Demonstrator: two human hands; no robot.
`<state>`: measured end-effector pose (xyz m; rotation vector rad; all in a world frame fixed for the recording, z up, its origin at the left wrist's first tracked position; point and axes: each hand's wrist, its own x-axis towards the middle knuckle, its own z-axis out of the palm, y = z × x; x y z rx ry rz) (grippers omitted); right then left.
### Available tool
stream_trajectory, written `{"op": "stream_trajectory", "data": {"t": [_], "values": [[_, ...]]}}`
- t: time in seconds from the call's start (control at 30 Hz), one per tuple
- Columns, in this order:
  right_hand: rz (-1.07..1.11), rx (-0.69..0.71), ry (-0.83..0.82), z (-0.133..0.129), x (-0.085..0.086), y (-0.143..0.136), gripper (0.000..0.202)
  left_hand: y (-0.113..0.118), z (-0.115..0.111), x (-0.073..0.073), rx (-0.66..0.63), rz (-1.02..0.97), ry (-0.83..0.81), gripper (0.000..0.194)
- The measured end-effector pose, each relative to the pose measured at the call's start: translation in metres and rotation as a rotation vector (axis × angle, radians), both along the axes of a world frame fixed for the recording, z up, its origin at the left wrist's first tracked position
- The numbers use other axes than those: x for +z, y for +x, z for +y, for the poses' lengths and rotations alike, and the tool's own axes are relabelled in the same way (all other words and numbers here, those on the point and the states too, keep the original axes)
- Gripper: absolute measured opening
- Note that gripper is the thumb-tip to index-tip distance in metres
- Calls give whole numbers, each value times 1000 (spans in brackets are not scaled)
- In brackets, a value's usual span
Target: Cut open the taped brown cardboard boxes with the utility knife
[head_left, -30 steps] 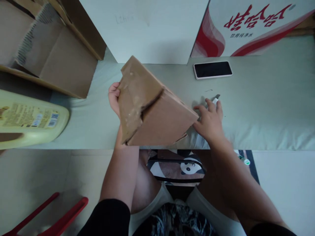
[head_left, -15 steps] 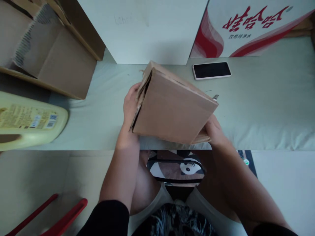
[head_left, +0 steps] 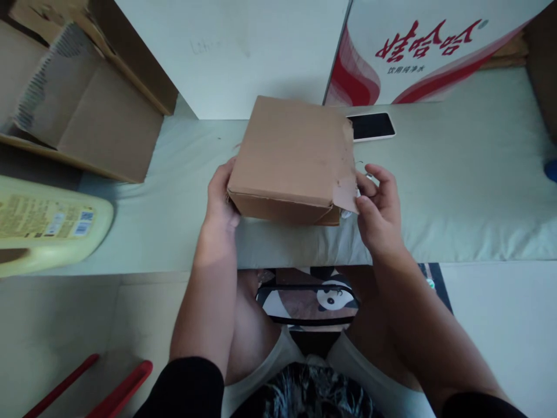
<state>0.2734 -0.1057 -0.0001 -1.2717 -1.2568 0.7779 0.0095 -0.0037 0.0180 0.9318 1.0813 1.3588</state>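
Note:
A brown cardboard box (head_left: pixel 291 151) is held up over the green cloth, its broad face turned upward and its near side tilted toward me. My left hand (head_left: pixel 221 194) is closed on the box's left side, the fingertips partly hidden beneath it. On the right end, a torn flap (head_left: pixel 345 194) sticks out. The thumb and fingers of my right hand (head_left: pixel 380 209) are at that flap's edge, with the forefinger raised apart. Something whitish shows under the flap, too small to make out. Behind the box lies a phone (head_left: pixel 374 126), its left end covered.
An open cardboard carton (head_left: pixel 113 116) and a pale yellow jug (head_left: pixel 93 223) stand on the left. At the back are a white panel (head_left: pixel 261 58) and a white-and-red printed carton (head_left: pixel 418 81). A blue object (head_left: pixel 552 170) shows at the right edge.
The box has been turned over, so another broad face is up and the torn flap is now on the right. My right hand has moved from beneath the box to its right end.

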Motion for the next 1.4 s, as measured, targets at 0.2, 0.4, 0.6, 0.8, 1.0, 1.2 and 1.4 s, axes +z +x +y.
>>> {"op": "stream_trajectory", "data": {"t": [0.2, 0.4, 0.6, 0.8, 1.0, 1.2, 1.4], "values": [[191, -53, 123, 4, -5, 2, 61, -4, 1, 8, 86, 52, -55, 17], [113, 55, -21, 0, -10, -2, 73, -8, 2, 12, 157, 13, -102, 13], [-132, 12, -97, -4, -11, -11, 62, -21, 2, 10, 51, 16, -106, 33], [-217, -137, -72, 4, -8, -12, 54, -23, -7, 24, -82, -105, -83, 38], [-159, -147, -120, 5, -11, -16, 56, 3, -13, 21, -167, -94, -62, 47], [-96, -162, -124, 7, -11, -17, 57, 9, -8, 2, -210, -96, -66, 62], [-99, -230, -134, 7, -4, -16, 56, -5, 0, -7, -70, 65, 93, 47]]}}
